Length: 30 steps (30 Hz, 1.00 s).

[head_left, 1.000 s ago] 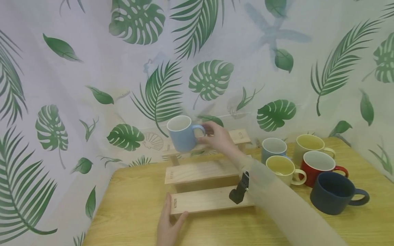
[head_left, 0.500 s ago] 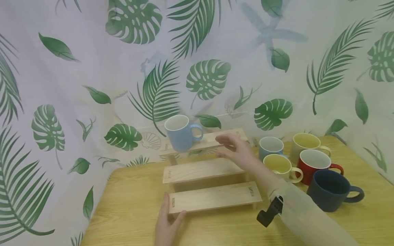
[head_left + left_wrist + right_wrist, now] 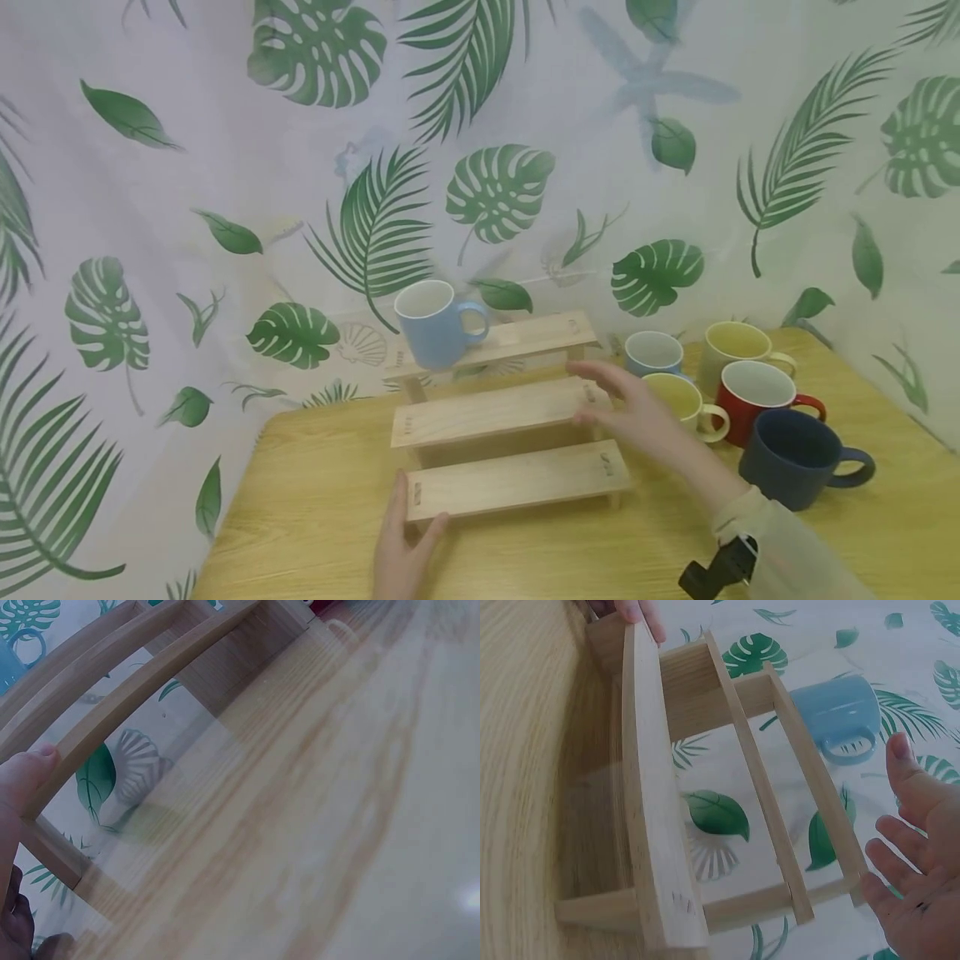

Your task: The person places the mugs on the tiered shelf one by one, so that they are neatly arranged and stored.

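Observation:
A three-step wooden rack stands on the table. Upright at the left end of its top step is a light blue mug with a white inside, its handle to the right. My left hand grips the left end of the lowest step, and in the left wrist view its thumb lies against the board's front edge. My right hand holds nothing. Its fingers are spread and loosely bent near the right end of the middle step. In the right wrist view the light blue mug is apart from that hand.
Several mugs stand close together right of the rack: a light blue one, two yellow ones, a red one and a dark blue one. A leaf-patterned curtain hangs behind the wooden table.
My right hand has let go of the light blue mug's handle and moved down and right, away from the top step. The mug stays there. My left hand keeps its place on the rack.

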### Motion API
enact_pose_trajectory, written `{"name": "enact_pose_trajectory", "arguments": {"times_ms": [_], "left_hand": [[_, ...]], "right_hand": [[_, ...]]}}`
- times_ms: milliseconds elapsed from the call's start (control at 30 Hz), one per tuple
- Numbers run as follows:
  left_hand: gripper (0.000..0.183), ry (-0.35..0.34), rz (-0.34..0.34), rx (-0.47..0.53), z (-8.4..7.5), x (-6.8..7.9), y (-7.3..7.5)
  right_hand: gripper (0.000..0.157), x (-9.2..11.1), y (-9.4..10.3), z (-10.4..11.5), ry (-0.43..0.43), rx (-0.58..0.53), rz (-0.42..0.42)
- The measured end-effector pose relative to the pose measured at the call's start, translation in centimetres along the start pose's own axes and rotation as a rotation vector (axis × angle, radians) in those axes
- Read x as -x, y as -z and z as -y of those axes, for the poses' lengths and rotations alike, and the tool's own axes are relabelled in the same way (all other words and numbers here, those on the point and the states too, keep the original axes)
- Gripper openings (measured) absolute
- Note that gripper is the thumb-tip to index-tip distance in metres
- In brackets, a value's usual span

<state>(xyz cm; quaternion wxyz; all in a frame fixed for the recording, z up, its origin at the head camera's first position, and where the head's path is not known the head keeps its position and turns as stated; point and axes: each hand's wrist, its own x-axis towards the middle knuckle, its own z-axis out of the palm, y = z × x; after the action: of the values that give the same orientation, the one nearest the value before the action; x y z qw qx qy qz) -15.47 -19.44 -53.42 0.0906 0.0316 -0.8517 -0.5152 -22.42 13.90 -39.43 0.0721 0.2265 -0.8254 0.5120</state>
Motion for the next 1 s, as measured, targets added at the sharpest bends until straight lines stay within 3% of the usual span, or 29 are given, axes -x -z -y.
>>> {"name": "enact_pose_trajectory", "arguments": {"times_ms": [500, 1000], "left_hand": [[0.092, -0.013, 0.002, 0.012, 0.0, -0.1, 0.0], [0.092, -0.007, 0.0, -0.019, 0.0, 0.0, 0.0]], "right_hand": [[0.072, 5.6, 2.3, -1.2, -0.106, 0.154, -0.073], [0.074, 10.2, 7.1, -2.5, -0.103, 0.372, -0.206]]}}
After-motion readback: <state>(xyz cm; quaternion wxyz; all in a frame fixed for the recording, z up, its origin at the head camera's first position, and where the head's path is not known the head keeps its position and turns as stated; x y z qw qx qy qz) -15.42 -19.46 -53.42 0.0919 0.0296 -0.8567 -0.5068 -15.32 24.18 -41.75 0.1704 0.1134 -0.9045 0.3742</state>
